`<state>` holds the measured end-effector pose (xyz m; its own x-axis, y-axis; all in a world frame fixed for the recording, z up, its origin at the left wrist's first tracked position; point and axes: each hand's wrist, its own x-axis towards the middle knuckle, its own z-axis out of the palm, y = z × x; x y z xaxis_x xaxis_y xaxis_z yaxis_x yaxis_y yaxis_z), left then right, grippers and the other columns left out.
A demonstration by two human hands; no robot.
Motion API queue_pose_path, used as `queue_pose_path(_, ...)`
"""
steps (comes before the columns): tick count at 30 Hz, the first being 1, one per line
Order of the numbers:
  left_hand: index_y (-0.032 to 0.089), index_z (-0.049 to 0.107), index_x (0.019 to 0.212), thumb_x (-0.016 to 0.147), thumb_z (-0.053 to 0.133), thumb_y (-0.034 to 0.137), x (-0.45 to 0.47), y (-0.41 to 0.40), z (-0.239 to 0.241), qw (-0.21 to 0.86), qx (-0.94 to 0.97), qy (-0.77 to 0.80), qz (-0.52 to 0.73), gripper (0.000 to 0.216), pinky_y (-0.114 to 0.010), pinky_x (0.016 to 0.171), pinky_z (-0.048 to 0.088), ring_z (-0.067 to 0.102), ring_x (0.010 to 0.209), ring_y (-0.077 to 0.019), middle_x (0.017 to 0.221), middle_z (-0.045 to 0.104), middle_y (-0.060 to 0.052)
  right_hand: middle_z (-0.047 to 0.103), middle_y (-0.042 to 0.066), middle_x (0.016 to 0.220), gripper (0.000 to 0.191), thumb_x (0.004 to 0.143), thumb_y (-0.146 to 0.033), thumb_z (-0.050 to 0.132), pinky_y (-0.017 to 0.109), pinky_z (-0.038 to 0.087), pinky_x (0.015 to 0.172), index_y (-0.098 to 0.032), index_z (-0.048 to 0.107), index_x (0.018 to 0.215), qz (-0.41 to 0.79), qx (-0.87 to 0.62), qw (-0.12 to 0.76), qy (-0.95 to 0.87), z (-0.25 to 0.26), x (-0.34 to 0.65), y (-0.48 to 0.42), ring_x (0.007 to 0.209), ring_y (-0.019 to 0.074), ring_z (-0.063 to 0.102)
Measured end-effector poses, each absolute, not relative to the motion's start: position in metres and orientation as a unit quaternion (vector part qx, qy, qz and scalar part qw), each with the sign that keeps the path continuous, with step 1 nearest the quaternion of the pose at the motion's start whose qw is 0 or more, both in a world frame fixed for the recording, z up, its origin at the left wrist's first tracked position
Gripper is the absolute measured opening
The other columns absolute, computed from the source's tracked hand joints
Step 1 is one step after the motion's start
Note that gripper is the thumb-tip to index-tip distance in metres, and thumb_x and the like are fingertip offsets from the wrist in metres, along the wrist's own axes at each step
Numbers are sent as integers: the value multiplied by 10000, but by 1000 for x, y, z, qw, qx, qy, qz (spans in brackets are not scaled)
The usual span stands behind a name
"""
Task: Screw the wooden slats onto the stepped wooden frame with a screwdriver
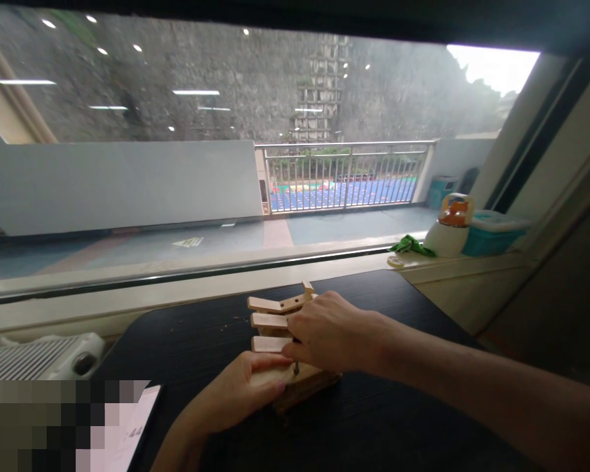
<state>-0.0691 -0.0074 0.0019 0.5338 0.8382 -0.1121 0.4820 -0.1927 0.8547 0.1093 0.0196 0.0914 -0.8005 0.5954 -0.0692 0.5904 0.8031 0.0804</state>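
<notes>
A wooden piece with several pale slat-like fingers (pixel 267 320) rests on the dark table, its slats pointing left. My left hand (pixel 236 387) grips the near part of it between thumb and fingers. A small metal screw or pin (pixel 296 368) stands up from the wood just right of my left fingertips. Over the slats' right ends my right hand (pixel 332 331) is closed, its fingertips pinched close to the wood; what they hold, if anything, is hidden. One short slat at the back tilts upward.
The black table (pixel 196 341) carries small wood crumbs behind the piece. At the lower left lies a phone or tablet (pixel 140 426), partly pixelated. A white radiator (pixel 44 364) stands left. On the windowsill are a green cloth (pixel 412 246), a white-and-orange container (pixel 447 233) and a teal box (pixel 491 239).
</notes>
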Motion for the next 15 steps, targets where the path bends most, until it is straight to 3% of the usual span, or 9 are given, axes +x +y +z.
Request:
queue_pose_path(3,243,679,1145,829,516,359,-68,-8,5,460,754,423,200,374,-314,984,402,565,1109,-260,1184,674,16,714,105,883,253,862,-335,538,335,453,642,-148,700,915,6,287,63,956,105,111,17,782,244,664)
queue_pose_path(8,229,672,1159,802,539,347,-72,-7,-2,457,743,450,192,399,-344,1001,402,570,1103,-275,1191,672,-2,712,77,805,170,861,-142,528,276,417,603,-144,698,853,-20,280,134,950,112,107,15,780,203,660)
queue_pose_path(15,251,673,1144,804,532,237,-74,-5,-9,457,746,446,189,369,-320,1006,392,561,1128,-241,1210,661,21,706,82,770,184,848,-107,522,300,424,622,-117,694,785,19,256,118,959,78,112,22,757,221,665)
